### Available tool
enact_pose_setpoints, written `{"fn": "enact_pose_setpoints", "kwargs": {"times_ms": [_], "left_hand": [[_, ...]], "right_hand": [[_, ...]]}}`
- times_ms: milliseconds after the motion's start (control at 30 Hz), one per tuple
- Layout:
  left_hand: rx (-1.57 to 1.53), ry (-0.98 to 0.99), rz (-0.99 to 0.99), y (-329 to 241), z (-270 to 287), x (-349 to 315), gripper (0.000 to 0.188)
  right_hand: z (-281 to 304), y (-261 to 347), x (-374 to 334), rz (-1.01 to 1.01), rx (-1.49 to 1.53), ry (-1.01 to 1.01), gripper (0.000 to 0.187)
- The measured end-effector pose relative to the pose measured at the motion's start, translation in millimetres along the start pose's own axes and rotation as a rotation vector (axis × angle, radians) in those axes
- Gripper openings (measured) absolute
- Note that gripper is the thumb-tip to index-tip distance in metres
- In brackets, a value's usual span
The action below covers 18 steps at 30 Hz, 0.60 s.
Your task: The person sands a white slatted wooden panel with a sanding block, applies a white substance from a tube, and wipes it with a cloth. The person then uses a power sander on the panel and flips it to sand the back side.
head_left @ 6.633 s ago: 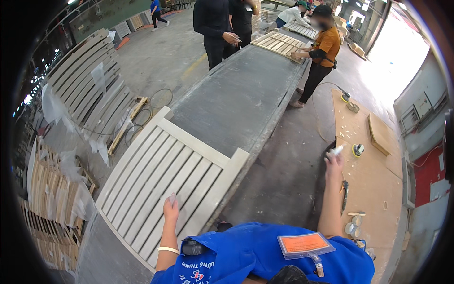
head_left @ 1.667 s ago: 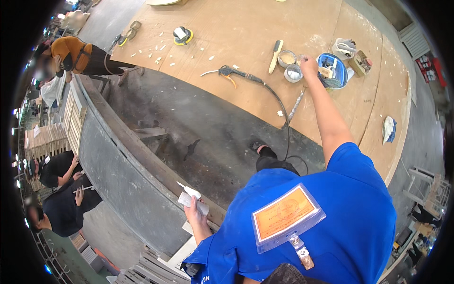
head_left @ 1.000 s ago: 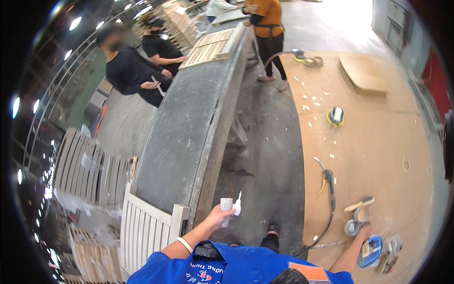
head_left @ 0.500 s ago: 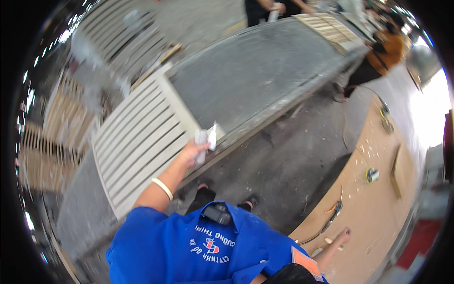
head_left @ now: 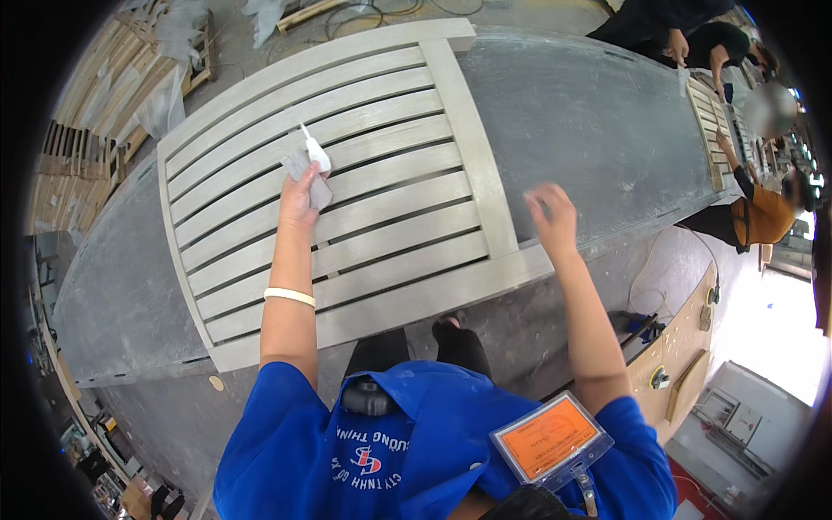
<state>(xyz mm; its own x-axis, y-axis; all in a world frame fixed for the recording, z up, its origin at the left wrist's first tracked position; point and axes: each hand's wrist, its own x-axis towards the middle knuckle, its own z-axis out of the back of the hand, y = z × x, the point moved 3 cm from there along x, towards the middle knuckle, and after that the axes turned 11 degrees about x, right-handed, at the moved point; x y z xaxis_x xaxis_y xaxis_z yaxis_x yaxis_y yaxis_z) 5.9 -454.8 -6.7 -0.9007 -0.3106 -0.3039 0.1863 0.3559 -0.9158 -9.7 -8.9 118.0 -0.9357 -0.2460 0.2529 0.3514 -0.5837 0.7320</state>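
A pale slatted wooden panel point(head_left: 485, 165) lies flat below my hands. My left hand point(head_left: 299, 201) is closed round a white squeeze bottle point(head_left: 317, 154) with a pointed nozzle, together with a grey sanding pad point(head_left: 321, 192). Both are held over the panel's middle slats. Off the panel's right-hand rail, my right hand point(head_left: 553, 217) hovers with curled fingers, thumb and forefinger drawn together. Slight blur hides whether something small sits in that pinch.
The panel rests on a long dark grey table point(head_left: 589, 130). Two people work at its far right beside another slatted panel point(head_left: 709, 130). A plywood bench point(head_left: 646, 368) with a tape measure point(head_left: 660, 378) stands at right. Wooden frames point(head_left: 91, 113) are stacked at left.
My view has turned to face the panel squarely. My right hand has come from the plywood bench to beside the panel. The left hand, still holding bottle and pad, is now above the slats.
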Motion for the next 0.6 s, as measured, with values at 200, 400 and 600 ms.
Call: {"fn": "enact_pose_setpoints", "kwargs": {"times_ms": [200, 400, 600], "left_hand": [[-0.237, 0.099, -0.071, 5, 15, 6, 0.040], [-0.254, 0.093, -0.087, 8, 18, 3, 0.034], [-0.266, 0.090, -0.110, 6, 18, 0, 0.034]], "right_hand": [[-115, 3, 133, 0.251, 0.050, 0.092, 0.010], [-175, -15, 183, 0.474, -0.034, 0.196, 0.006], [-190, -32, 186, 0.559, -0.112, 0.173, 0.015]]}}
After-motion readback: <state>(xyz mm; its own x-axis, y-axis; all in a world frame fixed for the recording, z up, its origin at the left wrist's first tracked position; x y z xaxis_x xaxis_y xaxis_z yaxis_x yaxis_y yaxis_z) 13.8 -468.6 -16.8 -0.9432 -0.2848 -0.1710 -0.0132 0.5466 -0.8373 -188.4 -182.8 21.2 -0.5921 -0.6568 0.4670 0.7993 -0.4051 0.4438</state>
